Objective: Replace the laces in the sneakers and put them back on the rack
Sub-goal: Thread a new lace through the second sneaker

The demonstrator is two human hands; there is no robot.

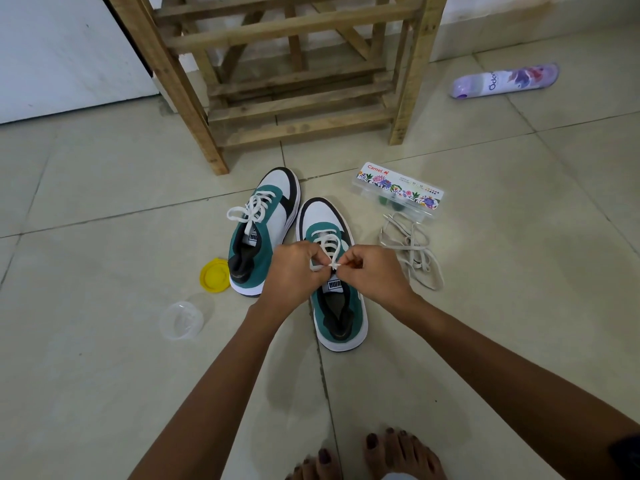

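Left sneaker (265, 230): laced all the way up and tied in a bow, sitting on the floor just in front of the rack, so by my read this one is finished.
Right sneaker (334, 271): beside the first, a little further from the rack, with a white lace (327, 245) crossed through the eyelets and the ends gathered at the top.
Left hand (294, 268): fingers curled, pinching one end of that lace over the tongue.
Right hand (372, 271): fingers curled too, pinching the other end; the two hands are almost touching, and it looks like knot time.
Old laces (412, 249): a loose, greyish tangle on the floor, to the right of the rack's front leg, already out of the shoes.
Rack (294, 71): wooden slats, no shoes on the lower shelves in view.
Still to do: finish this bow, then lift both sneakers onto the rack.
Tongue label: PUMA, upside down from here.
Paint box (398, 192): "Camel" in red on the lid, near the rack's right leg; smaller print too tiny to read.
Spray can (505, 80): lying on its side, well right of the rack, lettering starts "Odo".
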